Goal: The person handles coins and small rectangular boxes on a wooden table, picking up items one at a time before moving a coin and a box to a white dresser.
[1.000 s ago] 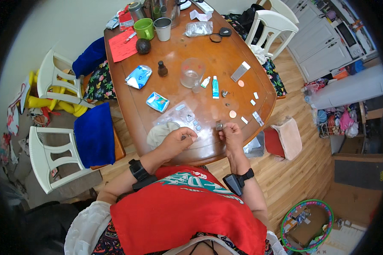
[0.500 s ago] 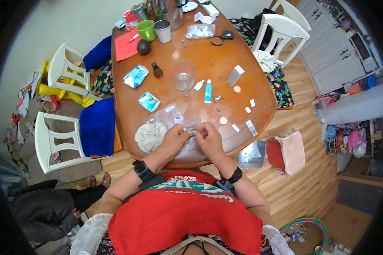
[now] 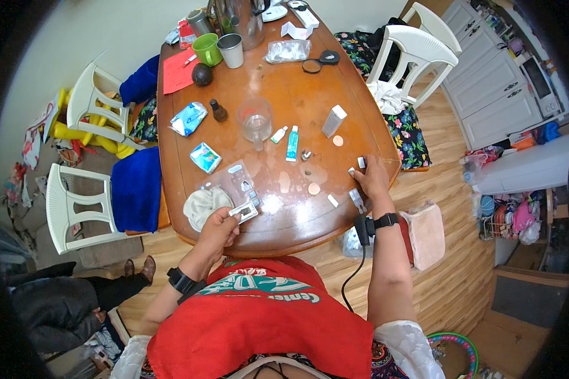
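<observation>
In my left hand (image 3: 216, 231), thumb and fingers close on a small flat rectangular piece (image 3: 244, 211) with a pale frame and a darker middle. It is too small to make out its kind. My right hand (image 3: 376, 179) reaches to the table's right edge, thumb and fingers apart. Its fingertips are beside two small white pieces (image 3: 361, 162), which lie on the tabletop. Just below this hand lies a small clear-and-white strip (image 3: 357, 201). A crumpled off-white cloth (image 3: 207, 207) sits beside my left hand, with a clear plastic sheet (image 3: 237, 177) behind it.
On the brown table (image 3: 278, 230) stand a glass mug (image 3: 255, 120), a teal tube (image 3: 292, 144), a white box (image 3: 334, 121), a dark bottle (image 3: 218, 111) and two blue-white packs (image 3: 205, 158). Farther back are a green mug (image 3: 207, 50) and a metal cup (image 3: 231, 52). White chairs flank the table.
My hands have parted. The left keeps the small flat piece and has moved left and down. The right has let go and moved right to the small white pieces.
</observation>
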`<state>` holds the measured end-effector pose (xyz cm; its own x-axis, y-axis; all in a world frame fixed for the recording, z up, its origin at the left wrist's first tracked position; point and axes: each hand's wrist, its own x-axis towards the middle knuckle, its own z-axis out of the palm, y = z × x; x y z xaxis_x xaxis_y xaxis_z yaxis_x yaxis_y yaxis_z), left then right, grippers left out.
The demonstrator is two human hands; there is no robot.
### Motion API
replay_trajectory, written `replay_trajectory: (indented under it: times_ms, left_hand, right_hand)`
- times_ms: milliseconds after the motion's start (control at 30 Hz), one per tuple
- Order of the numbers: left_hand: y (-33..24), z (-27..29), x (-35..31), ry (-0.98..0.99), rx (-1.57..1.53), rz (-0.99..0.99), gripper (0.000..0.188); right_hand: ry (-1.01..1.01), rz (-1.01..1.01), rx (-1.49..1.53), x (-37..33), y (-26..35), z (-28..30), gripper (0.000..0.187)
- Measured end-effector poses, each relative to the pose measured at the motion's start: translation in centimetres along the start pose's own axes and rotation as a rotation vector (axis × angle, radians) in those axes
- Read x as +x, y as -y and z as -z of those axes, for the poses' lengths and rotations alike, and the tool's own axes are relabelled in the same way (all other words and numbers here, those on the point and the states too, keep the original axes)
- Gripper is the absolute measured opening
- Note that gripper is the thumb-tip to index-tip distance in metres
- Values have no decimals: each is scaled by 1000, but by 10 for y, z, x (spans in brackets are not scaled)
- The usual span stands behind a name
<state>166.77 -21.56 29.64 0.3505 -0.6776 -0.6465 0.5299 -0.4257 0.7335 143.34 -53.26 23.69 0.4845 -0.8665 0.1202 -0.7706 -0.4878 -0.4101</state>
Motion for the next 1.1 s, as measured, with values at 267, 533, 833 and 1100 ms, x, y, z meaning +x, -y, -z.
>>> replay_trajectory:
  times_ms: [267,533,833,1100]
  left_hand:
    - [-3,-10,-2,-12,27,-24,7]
    - [-1,-16,-4,7,30,-32,6]
    - [7,-7,-7,-6,17,-16,5]
    - [4,-8,-6,-7,3,-10,6]
  right_hand:
    - [115,94,-145,-4,1,-11,20]
    - [125,63,-5,-4,4,-12,15]
    - [219,199,5,-20,30,11,10]
    - [221,229,98,-75,48,-6,11]
